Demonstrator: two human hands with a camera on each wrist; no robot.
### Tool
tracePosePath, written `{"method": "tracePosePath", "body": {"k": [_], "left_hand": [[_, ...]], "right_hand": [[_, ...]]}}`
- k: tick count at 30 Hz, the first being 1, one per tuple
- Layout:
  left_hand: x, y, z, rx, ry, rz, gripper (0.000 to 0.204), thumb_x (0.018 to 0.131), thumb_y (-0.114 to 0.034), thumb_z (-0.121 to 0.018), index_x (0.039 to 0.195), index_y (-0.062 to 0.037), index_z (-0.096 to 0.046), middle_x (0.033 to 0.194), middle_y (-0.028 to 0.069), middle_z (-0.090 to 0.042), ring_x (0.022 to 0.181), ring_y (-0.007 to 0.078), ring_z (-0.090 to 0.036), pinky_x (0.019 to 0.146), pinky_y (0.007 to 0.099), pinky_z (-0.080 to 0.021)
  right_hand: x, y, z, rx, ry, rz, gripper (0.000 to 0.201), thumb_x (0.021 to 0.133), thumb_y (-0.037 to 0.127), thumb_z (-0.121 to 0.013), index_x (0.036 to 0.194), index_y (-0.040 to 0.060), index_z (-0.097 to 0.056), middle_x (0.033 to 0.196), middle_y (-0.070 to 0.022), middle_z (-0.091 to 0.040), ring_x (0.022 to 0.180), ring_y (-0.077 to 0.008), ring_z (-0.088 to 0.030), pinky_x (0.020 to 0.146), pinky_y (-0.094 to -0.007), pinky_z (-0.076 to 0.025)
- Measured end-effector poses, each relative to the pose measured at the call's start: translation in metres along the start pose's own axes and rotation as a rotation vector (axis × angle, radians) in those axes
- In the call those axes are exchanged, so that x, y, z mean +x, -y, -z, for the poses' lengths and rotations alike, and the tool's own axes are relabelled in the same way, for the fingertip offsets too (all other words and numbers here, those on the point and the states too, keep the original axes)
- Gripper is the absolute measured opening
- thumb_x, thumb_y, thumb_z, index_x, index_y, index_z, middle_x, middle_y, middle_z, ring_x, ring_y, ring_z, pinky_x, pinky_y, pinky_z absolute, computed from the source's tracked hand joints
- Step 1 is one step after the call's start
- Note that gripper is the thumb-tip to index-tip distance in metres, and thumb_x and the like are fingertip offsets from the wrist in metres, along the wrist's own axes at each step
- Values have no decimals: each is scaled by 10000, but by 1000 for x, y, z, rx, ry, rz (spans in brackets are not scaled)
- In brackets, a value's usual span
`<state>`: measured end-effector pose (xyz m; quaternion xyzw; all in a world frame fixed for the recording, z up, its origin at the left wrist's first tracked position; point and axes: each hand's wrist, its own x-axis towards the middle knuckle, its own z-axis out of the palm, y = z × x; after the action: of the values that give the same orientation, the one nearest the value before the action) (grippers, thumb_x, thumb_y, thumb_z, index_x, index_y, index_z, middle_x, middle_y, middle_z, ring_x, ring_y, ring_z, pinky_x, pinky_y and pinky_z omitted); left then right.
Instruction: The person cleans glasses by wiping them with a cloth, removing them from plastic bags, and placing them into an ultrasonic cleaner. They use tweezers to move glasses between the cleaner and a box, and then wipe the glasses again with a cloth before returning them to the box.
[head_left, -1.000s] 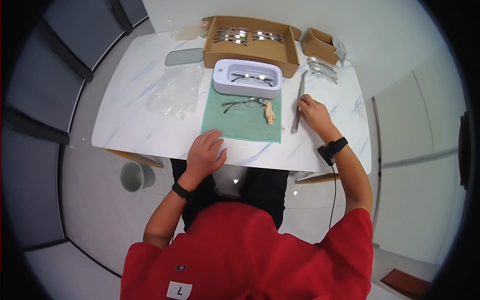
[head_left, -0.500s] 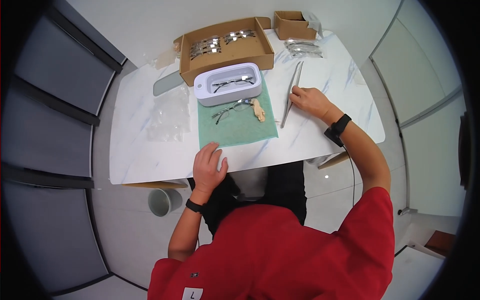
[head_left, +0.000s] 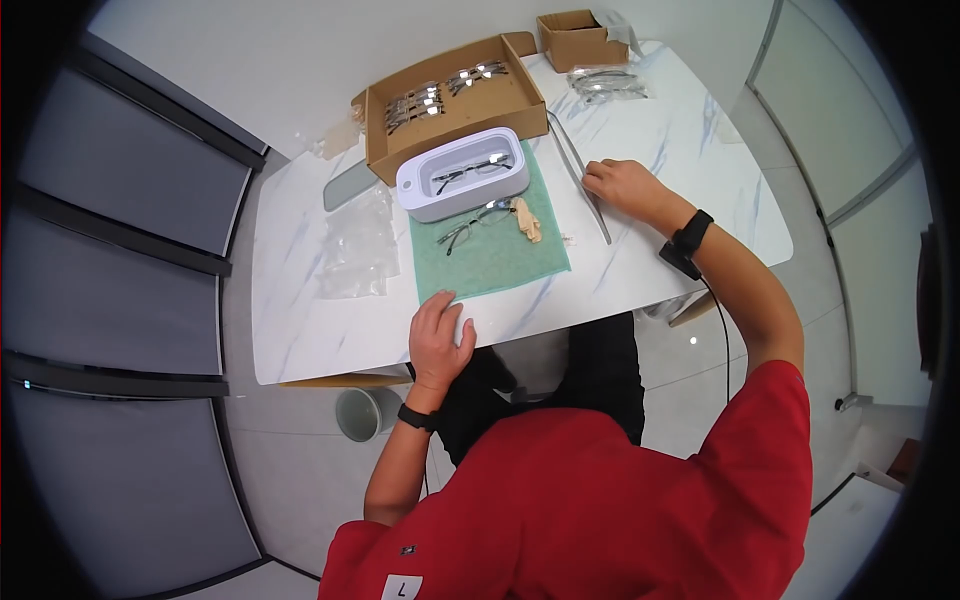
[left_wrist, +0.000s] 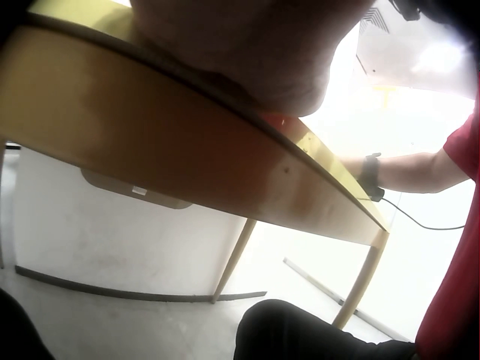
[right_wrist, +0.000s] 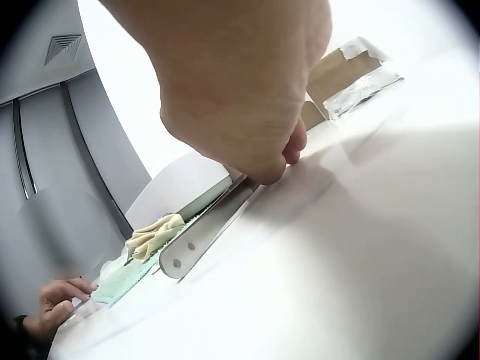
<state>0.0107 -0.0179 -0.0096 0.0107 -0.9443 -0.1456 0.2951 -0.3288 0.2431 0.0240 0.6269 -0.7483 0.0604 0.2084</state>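
My right hand (head_left: 622, 185) pinches long metal tweezers (head_left: 590, 200) at about mid-length, low over the white tabletop right of a green cloth (head_left: 480, 273). In the right wrist view the riveted end of the tweezers (right_wrist: 196, 244) points away from the fingers. My left hand (head_left: 437, 340) rests at the table's front edge, its fingers extended onto the cloth's near left corner. On the cloth lie eyeglasses (head_left: 462, 234) beside a crumpled beige piece (head_left: 527, 222). Behind them stands a lavender ultrasonic cleaner (head_left: 440, 207) with another pair of glasses (head_left: 472, 172) in its basin.
An open cardboard box (head_left: 490, 120) with several glasses stands at the back. A smaller carton (head_left: 580, 45) and bagged glasses (head_left: 607, 84) are at back right. Left lie a grey lid (head_left: 350, 186) and clear plastic bags (head_left: 355, 245). A bin (head_left: 360, 415) stands on the floor.
The tweezers have turned in my right hand: the near end swung right, the far end left toward the box. The head view has shifted and tilted. My left hand keeps its place.
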Motion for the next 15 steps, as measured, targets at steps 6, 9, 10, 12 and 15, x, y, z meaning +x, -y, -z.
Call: {"method": "tracePosePath", "body": {"k": [6, 9, 10, 12, 15], "left_hand": [[0, 0, 0, -6, 8, 4, 245, 789, -106, -712, 1015, -23, -668, 1213, 133, -640, 1167, 343, -609, 966, 440, -487], [0, 1, 0, -16, 9, 3, 243, 793, -105, -714, 1017, -24, -667, 1213, 133, -641, 1168, 344, -607, 968, 443, -486], [0, 2, 0, -19, 10, 5, 241, 794, -104, -715, 1016, -24, -666, 1212, 133, -641, 1167, 345, -607, 969, 444, -485], [0, 2, 1, -26, 16, 1, 238, 796, -103, -716, 1015, -24, -664, 1211, 133, -642, 1165, 347, -607, 969, 445, -485], [1, 0, 0, -21, 21, 8, 241, 798, -101, -716, 1019, -24, -658, 1209, 134, -642, 1164, 348, -607, 969, 445, -484]], "right_hand": [[7, 28, 24, 74, -237, -244, 158, 809, 51, -648, 966, 69, -642, 969, -60, -644, 849, -251, -667, 711, -371, -561], [23, 64, 48, 278, -312, -397, 208, 804, 23, -704, 1008, 48, -677, 1011, -88, -682, 920, -279, -682, 764, -370, -565], [28, 75, 47, 314, -381, -407, 129, 830, 58, -708, 958, 59, -689, 963, -90, -682, 834, -275, -685, 721, -373, -556], [34, 94, 42, 420, -354, -444, 142, 827, 73, -715, 967, 66, -689, 965, -88, -681, 777, -269, -680, 687, -370, -550], [40, 114, 20, 600, -396, -514, 100, 839, 126, -732, 903, 68, -681, 882, -85, -672, 678, -279, -659, 627, -377, -529]]}}
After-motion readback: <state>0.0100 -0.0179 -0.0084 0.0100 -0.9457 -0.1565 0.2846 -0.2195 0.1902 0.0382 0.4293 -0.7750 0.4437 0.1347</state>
